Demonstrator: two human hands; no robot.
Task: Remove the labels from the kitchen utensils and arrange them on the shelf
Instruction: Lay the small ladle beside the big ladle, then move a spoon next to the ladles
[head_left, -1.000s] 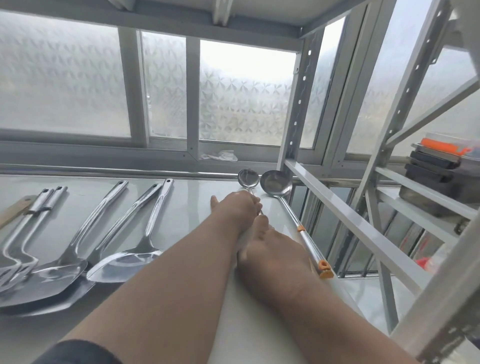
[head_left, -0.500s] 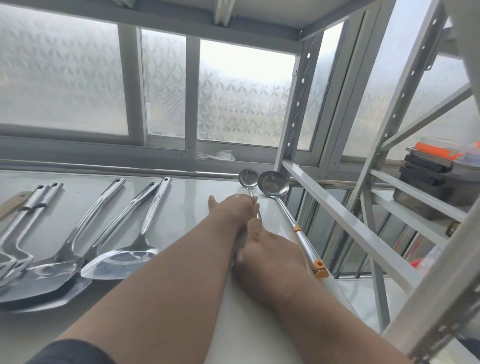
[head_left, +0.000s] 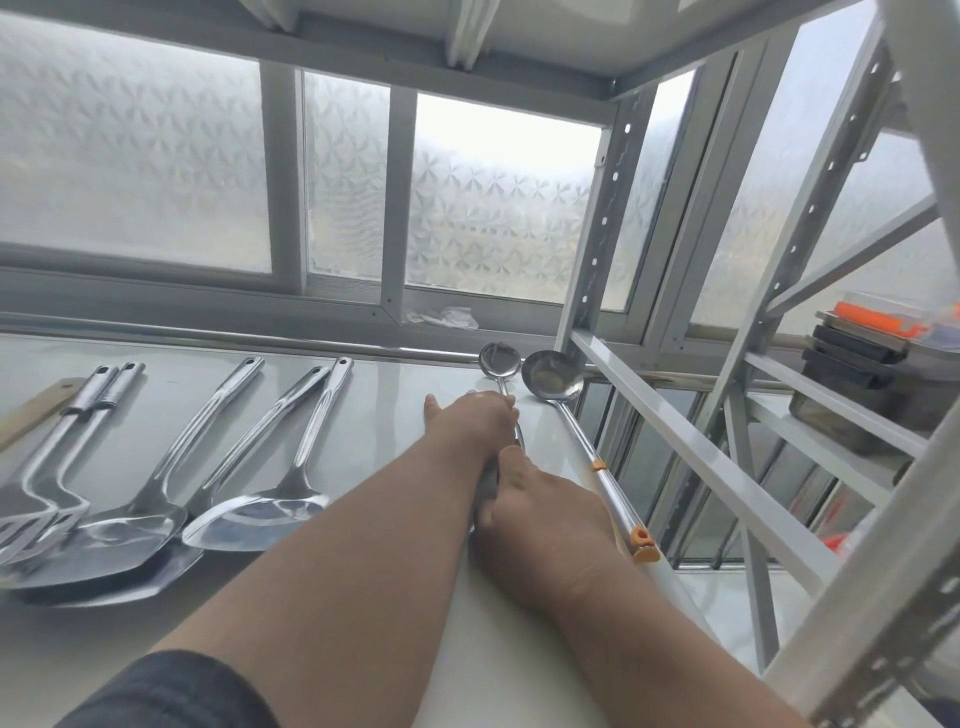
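head view: both hands unmoved since before; left hand (head_left: 475, 415) and right hand (head_left: 540, 512) grip the small steel ladle (head_left: 500, 359), flat on the white shelf (head_left: 363, 415), just left of the orange-tipped ladle (head_left: 551, 375).

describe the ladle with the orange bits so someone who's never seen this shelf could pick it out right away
Start at the white shelf surface below the frosted window and go to its right edge, beside the metal rack post. The ladle is the rightmost utensil, bowl toward the window, just right of the small ladle both hands hold. It alone has orange pieces on its long handle.
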